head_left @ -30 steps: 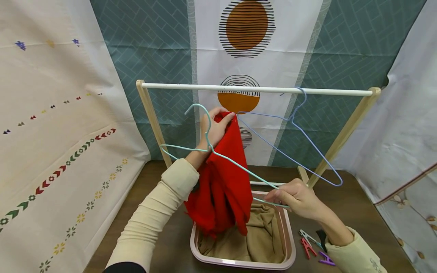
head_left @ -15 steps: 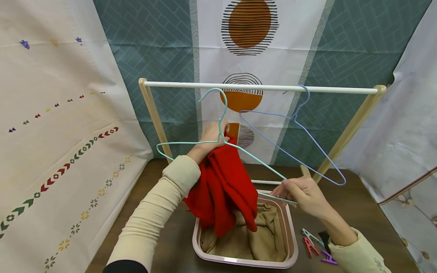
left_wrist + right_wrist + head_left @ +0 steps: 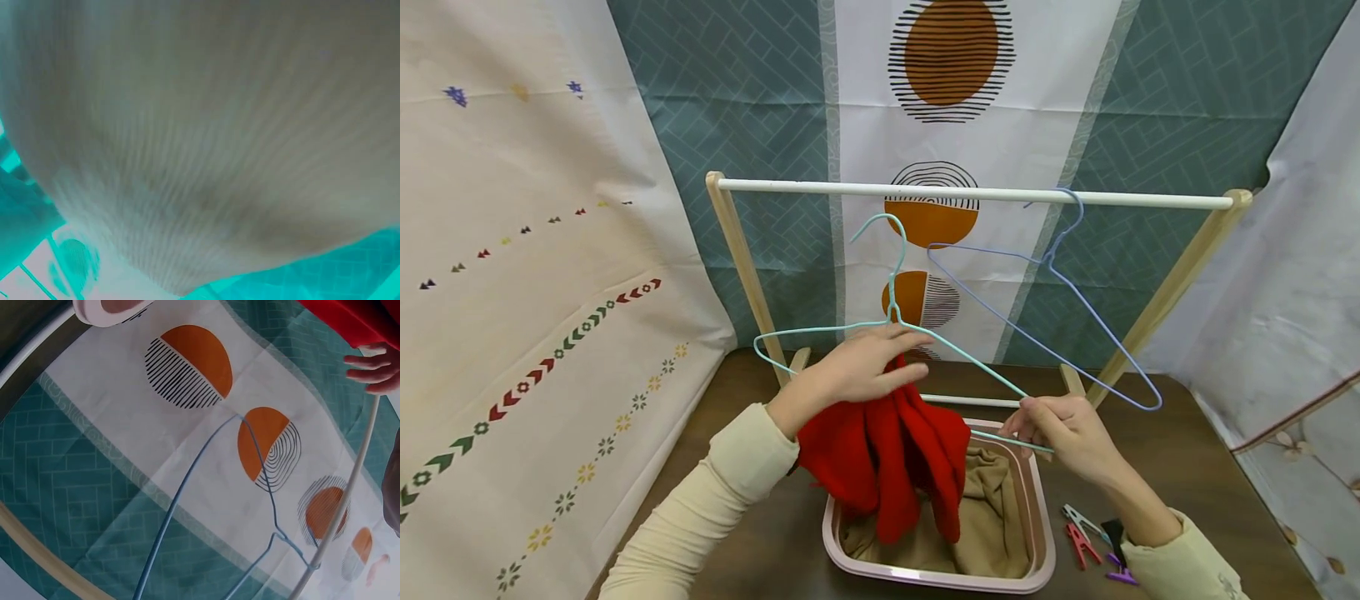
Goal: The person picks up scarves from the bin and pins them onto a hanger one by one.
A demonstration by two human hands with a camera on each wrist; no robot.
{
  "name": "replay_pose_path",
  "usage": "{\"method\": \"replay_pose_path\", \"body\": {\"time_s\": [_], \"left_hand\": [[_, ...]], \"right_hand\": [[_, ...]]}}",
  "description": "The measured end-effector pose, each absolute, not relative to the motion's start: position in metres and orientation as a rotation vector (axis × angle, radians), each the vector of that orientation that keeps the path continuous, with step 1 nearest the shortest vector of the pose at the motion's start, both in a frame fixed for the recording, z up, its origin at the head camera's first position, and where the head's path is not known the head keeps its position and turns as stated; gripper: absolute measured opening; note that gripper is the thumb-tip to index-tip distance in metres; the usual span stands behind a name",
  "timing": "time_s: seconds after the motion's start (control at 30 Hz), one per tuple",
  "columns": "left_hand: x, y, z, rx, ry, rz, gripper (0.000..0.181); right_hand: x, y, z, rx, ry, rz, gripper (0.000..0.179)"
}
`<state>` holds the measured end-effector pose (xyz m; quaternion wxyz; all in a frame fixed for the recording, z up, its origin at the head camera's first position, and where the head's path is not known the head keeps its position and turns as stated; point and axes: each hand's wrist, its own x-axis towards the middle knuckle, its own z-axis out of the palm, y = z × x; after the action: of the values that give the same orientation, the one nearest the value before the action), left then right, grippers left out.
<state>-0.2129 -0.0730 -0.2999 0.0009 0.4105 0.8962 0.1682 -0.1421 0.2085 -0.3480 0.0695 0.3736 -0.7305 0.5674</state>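
In the head view, a mint-green hanger (image 3: 966, 354) stands upright, its right corner pinched by my right hand (image 3: 1067, 433). My left hand (image 3: 868, 367) is just below the hanger's neck, fingers and thumb stretched out over the top of a red cloth (image 3: 887, 450). The cloth hangs in folds at the hanger, above a pink basket (image 3: 936, 577); how it passes the lower bar is hidden. In the right wrist view, the left hand (image 3: 378, 369) has its fingers spread beside the red cloth (image 3: 369, 325). A sleeve (image 3: 206, 144) fills most of the left wrist view.
A blue hanger (image 3: 1093, 321) hangs on the rack's white rod (image 3: 820, 188), close to the right hand. Tan clothing (image 3: 996, 525) lies in the basket. Several clothespins (image 3: 1081, 546) lie beside the right forearm. Patterned cloth (image 3: 722, 100) stands behind the rack.
The left hand has come from behind the hanger to its front, lower down, its fingers now extended. The red cloth's top has dropped. The hanger has turned more upright and shifted right.
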Motion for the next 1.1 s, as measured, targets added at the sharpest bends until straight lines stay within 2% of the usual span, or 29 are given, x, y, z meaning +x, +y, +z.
{"method": "replay_pose_path", "body": {"time_s": [0.1,0.23,0.4,0.5,0.63,0.93,1.1], "left_hand": [[-0.199,-0.076,-0.306,1.539,2.812,0.366,0.06],[-0.188,-0.075,-0.309,1.632,2.768,0.161,0.065],[-0.187,-0.071,-0.314,1.767,2.762,0.231,0.036],[-0.191,-0.069,-0.319,1.786,2.801,0.452,0.028],[-0.197,-0.067,-0.32,1.628,2.905,0.76,0.027],[-0.216,-0.057,-0.313,1.018,3.025,1.591,0.028],[-0.229,-0.056,-0.305,0.759,3.08,1.856,0.023]], "right_hand": [[-0.142,0.208,-0.348,1.119,-2.187,1.705,0.037],[-0.142,0.208,-0.349,1.111,-2.178,1.702,0.037],[-0.14,0.208,-0.35,1.137,-2.158,1.725,0.037],[-0.14,0.207,-0.349,1.166,-2.147,1.717,0.036],[-0.14,0.204,-0.347,1.169,-2.176,1.634,0.038],[-0.141,0.203,-0.347,1.244,-2.143,1.493,0.041],[-0.14,0.204,-0.348,1.277,-2.14,1.485,0.041]]}}
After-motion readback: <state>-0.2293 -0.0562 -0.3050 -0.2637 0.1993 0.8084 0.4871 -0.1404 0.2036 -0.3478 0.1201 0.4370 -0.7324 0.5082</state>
